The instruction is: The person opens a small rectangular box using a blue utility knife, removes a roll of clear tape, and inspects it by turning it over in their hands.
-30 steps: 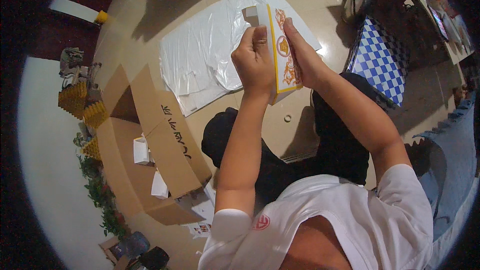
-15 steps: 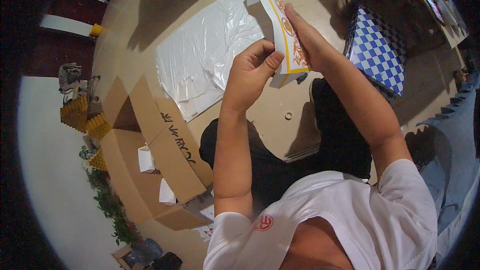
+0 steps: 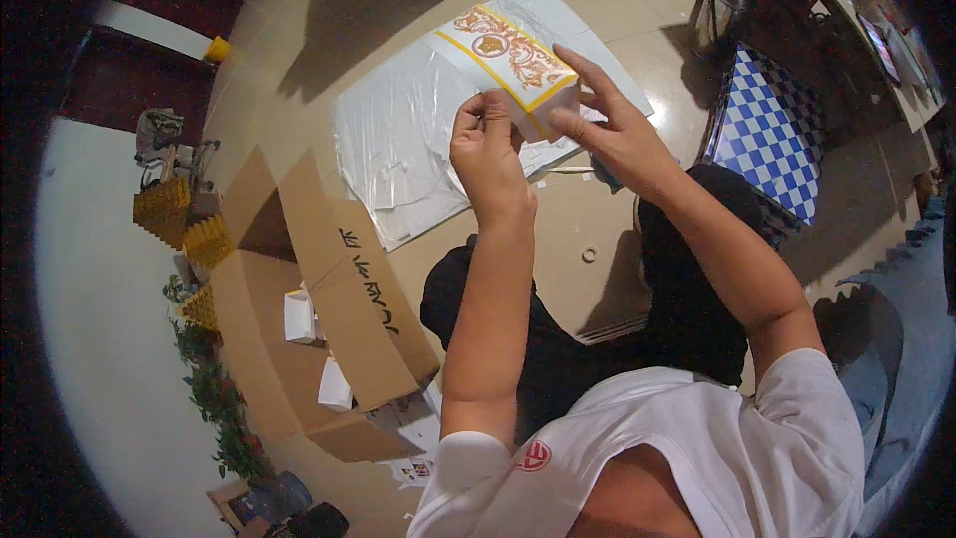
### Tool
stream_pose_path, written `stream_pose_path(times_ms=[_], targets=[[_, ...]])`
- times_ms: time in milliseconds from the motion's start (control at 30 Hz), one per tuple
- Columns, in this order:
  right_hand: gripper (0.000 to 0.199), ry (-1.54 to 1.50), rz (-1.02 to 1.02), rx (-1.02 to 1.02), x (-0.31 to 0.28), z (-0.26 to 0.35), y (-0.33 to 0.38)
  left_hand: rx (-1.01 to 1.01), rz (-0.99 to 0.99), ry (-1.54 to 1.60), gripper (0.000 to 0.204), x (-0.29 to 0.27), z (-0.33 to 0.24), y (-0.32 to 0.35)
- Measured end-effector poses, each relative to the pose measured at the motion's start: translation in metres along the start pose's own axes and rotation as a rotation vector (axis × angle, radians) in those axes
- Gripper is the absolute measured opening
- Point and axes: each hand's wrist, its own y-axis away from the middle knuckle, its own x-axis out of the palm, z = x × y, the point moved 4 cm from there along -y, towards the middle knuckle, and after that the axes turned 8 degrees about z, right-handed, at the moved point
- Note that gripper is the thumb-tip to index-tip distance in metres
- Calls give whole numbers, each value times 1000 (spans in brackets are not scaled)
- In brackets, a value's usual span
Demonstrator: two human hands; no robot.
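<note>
1. While my left hand [image 3: 493, 154] and right hand [image 3: 622, 139] hold one patterned carton [image 3: 508, 52], I count at least two small white boxes [image 3: 299, 319] inside one large cardboard box [image 3: 249, 334], one ring [image 3: 584, 253] on the floor and one checkered panel [image 3: 767, 134] to my right.
2. My left thumb and fingers pinch the carton's near edge; my right fingers grasp its right end.
3. I have it tilted, raised in front of me over a white flat pack [image 3: 398, 130]. It is white with yellow bands, orange-brown scrollwork and a round emblem.
4. The carton is oblong and straight-edged, the pack's film shiny and wrinkled, the cardboard plain brown.
</note>
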Motion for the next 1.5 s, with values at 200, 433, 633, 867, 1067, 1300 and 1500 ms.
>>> stream_pose_path(times_ms=[200, 433, 633, 867, 1067, 1300, 1500], targets=[[80, 20, -66, -32, 0, 6, -1, -71, 16, 155, 22, 18, -3, 3], [71, 89, -112, 0, -2, 12, 2, -185, 178, 225, 25, 24, 1, 5], [53, 167, -106, -38, -9, 4, 0, -215, 252, 183, 28, 30, 3, 6], [47, -245, -6, 112, -7, -7, 0, -264, 199, 138, 25, 17, 7, 2], [48, -486, 60, 225, -6, -9, 2, -397, 175, 142, 25, 17, 4, 5], [51, -516, 55, 249, -4, -14, 2, -400, 213, 133, 26, 17, 6, 3], [47, -548, 60, 376, -3, -10, 2, -295, 182, 36, 27, 7, 11, -1]])
